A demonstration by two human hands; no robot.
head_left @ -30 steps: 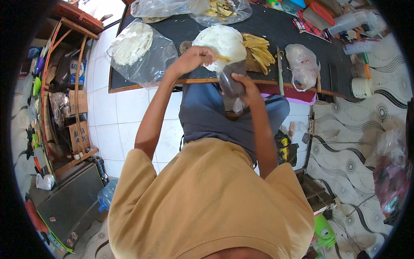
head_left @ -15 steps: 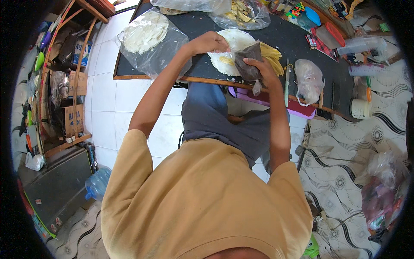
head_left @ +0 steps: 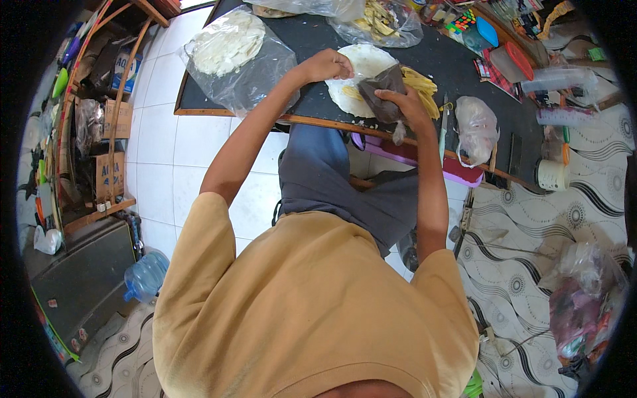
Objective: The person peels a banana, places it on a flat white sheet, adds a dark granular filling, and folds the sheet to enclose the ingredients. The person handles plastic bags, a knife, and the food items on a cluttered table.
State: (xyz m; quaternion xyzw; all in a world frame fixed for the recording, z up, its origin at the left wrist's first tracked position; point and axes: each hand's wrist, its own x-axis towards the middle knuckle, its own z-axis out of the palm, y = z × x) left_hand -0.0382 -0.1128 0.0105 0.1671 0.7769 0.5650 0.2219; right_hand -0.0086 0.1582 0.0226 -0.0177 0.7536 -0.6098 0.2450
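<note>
A round, thin white wrapper sheet (head_left: 346,95) lies on the dark tabletop in front of me. Over its right part my right hand (head_left: 406,105) grips a dark brown plastic bag (head_left: 382,88), whose bunched end hangs toward the table edge. My left hand (head_left: 328,67) is above the sheet's left side, its fingers curled and pinched together; what is in them, if anything, is too small to see. Yellow strips, looking like sliced banana (head_left: 424,91), lie just beyond the bag to the right. At the left, a pile of white wrapper sheets (head_left: 229,45) rests on clear plastic.
Right of the yellow strips are a knife (head_left: 443,129) and a knotted plastic bag (head_left: 476,126). At the back sits a clear bag of yellow pieces (head_left: 381,25). Lidded tubs (head_left: 511,63) line the far right. Below the wooden table edge (head_left: 318,122) is a pink basin (head_left: 464,174).
The brown bag is tilted a little differently in my right hand. My left hand keeps its pinched pose over the sheet. The whole view has shifted slightly.
</note>
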